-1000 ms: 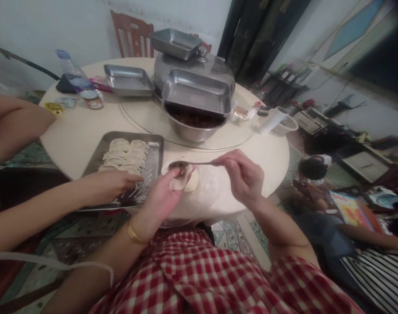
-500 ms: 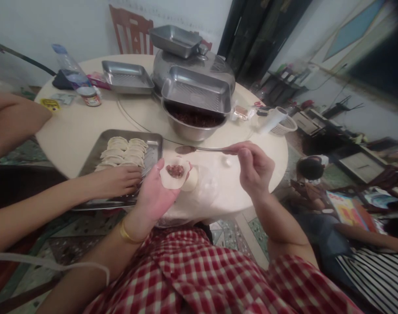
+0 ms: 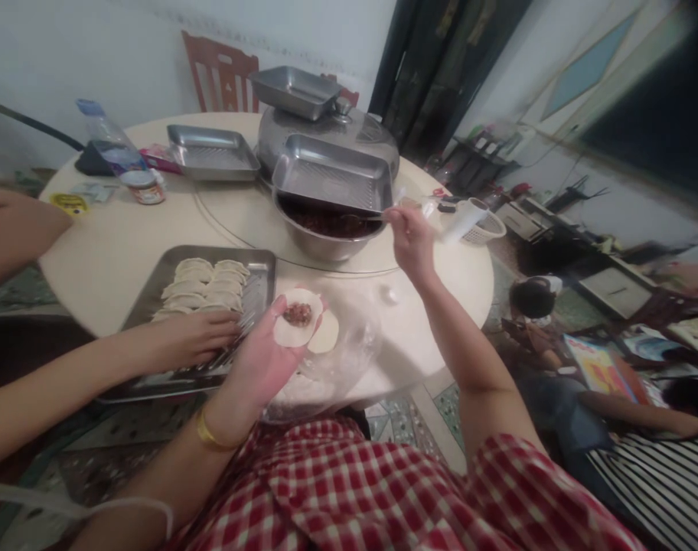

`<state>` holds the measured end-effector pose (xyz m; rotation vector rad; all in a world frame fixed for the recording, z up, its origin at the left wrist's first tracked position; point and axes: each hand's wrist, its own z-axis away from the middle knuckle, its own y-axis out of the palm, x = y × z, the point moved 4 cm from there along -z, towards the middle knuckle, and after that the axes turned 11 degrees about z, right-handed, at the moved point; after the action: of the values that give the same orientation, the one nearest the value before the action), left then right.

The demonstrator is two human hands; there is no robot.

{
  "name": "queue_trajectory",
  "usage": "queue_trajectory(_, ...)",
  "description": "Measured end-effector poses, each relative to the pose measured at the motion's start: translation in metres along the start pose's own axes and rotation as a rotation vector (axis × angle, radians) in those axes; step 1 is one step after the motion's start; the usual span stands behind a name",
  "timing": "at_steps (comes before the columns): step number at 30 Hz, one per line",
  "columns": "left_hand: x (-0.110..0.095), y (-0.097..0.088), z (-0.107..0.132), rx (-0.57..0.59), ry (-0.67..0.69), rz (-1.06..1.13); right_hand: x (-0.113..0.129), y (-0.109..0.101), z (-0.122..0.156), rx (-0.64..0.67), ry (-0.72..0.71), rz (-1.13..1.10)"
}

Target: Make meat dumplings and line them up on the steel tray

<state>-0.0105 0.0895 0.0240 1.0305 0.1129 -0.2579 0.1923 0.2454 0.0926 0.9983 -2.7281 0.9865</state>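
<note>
Tray (image 3: 261, 269) of dumplings (image 3: 200, 289): ten o'clock from my distant left hand (image 3: 265, 360). Left hand, palm up: I have one wrapper (image 3: 291, 335) laid across its fingers, filling (image 3: 297, 314) uppermost, thumb at ten o'clock, fingertips at two. Steel bowl (image 3: 326, 247), one o'clock from the wrapper. Spoon (image 3: 376, 218), reaching in. Right hand (image 3: 413, 243): fingers clamped on the handle.

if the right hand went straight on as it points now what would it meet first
Probably the right edge of the metal tray above the bowl, just past the right hand; depth is unclear, so the bowl's rim might come first.
</note>
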Motion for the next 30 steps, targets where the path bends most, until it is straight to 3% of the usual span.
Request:
queue_trajectory(6,0.0,0.001,0.001,0.0,-0.042,-0.023,-0.01,0.05,-0.016,0.417,-0.115,0.368)
queue_trajectory(13,0.004,0.002,0.006,0.025,-0.034,-0.022,-0.015,0.058,-0.006,0.488,-0.127,0.412)
queue_trajectory(16,0.008,0.002,0.011,0.025,-0.045,-0.038,-0.024,0.045,-0.002,0.399,-0.078,0.356)
queue_trajectory(20,0.014,0.001,0.015,0.056,-0.054,-0.046,-0.046,0.001,0.016,0.15,-0.012,0.25)
queue_trajectory(22,0.019,-0.001,0.016,0.063,-0.07,-0.045,-0.059,-0.02,0.037,0.117,0.053,0.263)
queue_trajectory(25,0.028,-0.003,0.014,0.081,-0.108,-0.069,-0.077,-0.032,0.073,0.234,0.11,0.35)
queue_trajectory(30,0.04,-0.002,0.012,0.087,-0.142,-0.085,-0.099,-0.018,0.111,0.485,0.141,0.432)
